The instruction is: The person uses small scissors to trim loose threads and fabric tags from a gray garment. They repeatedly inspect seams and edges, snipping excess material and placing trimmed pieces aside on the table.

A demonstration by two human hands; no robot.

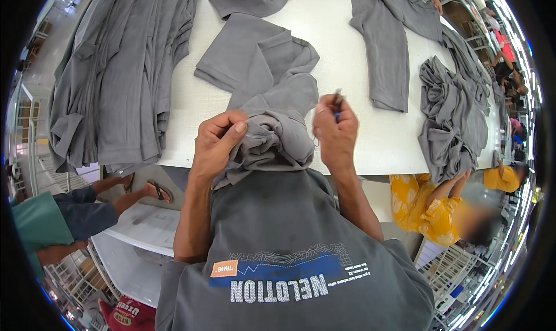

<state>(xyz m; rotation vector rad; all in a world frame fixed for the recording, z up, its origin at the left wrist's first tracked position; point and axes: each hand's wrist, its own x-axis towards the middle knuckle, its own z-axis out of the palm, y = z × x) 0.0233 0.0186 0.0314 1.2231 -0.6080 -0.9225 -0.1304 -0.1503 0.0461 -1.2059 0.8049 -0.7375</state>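
Observation:
A grey fabric garment lies twisted on the white table in front of me, its near end bunched up at the table's edge against my shirt. My left hand pinches a fold of this bunched end between thumb and forefinger. To the right of the cloth, apart from it, my right hand is closed around a small tool with a dark tip and a bit of blue. It looks like thread snips, but blur and the fingers hide most of it.
Layered grey garments cover the white table's left side. Grey trousers lie at right, beside a crumpled grey heap. A person in yellow touches that heap. Another person is at left, near a white surface.

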